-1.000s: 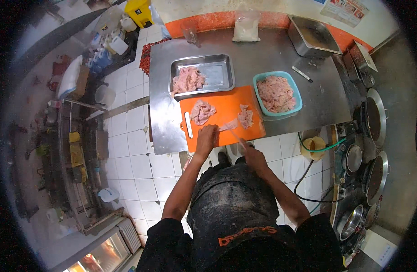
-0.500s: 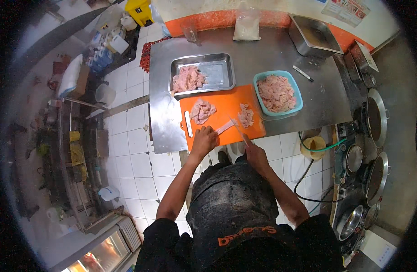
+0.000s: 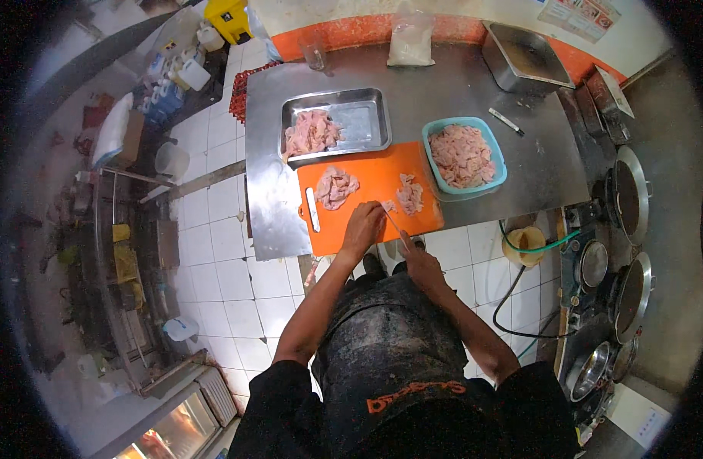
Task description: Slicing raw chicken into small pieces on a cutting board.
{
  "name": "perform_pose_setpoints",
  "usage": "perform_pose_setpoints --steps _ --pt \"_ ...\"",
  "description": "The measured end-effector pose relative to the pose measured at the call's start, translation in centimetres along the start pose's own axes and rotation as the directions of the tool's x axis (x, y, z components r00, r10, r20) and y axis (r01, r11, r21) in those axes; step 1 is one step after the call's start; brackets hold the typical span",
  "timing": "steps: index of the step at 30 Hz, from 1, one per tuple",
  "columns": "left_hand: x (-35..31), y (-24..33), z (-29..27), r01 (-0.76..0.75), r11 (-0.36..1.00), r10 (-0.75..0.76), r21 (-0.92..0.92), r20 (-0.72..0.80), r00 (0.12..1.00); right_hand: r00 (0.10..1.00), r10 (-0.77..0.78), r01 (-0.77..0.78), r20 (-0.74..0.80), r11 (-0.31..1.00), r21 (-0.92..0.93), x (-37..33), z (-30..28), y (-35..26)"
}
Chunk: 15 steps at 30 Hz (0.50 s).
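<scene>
An orange cutting board lies at the table's near edge. My right hand grips a knife, its blade pointing up and left beside my left fingertips. My left hand is closed over a strip of pale raw chicken, mostly hidden under the fingers, with its end showing by the blade. A larger pile of raw chicken sits on the board's left, and a smaller pile of cut pieces on its right. A white-handled tool lies along the board's left edge.
Behind the board stands a steel tray with raw chicken; to its right, a light-blue tub full of cut pieces. A marker, a deep steel pan, a bag of white powder and a glass are farther back. Stove at right.
My left hand has slid right along the chicken strip, so less of it shows. The knife and right hand have shifted left, and the blade is now close to the left fingertips.
</scene>
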State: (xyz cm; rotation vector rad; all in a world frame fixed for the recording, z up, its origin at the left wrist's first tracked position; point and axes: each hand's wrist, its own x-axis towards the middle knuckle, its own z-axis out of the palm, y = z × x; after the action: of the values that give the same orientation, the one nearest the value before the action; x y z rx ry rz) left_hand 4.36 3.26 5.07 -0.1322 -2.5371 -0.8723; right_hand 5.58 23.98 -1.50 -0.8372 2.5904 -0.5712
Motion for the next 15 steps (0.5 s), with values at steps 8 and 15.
perform_pose_setpoints --steps 8,15 --pt "-2.0 -4.1 3.0 0.085 0.994 -0.080 -0.069 0.079 0.994 0.990 -0.084 0.089 -0.117 0.995 0.035 3.8 0.6 -1.8" --pt "-1.8 -3.6 4.0 0.093 0.994 -0.094 -0.056 -0.004 0.996 0.964 0.216 -0.231 0.158 0.969 0.089 -0.1 -0.6 -1.9"
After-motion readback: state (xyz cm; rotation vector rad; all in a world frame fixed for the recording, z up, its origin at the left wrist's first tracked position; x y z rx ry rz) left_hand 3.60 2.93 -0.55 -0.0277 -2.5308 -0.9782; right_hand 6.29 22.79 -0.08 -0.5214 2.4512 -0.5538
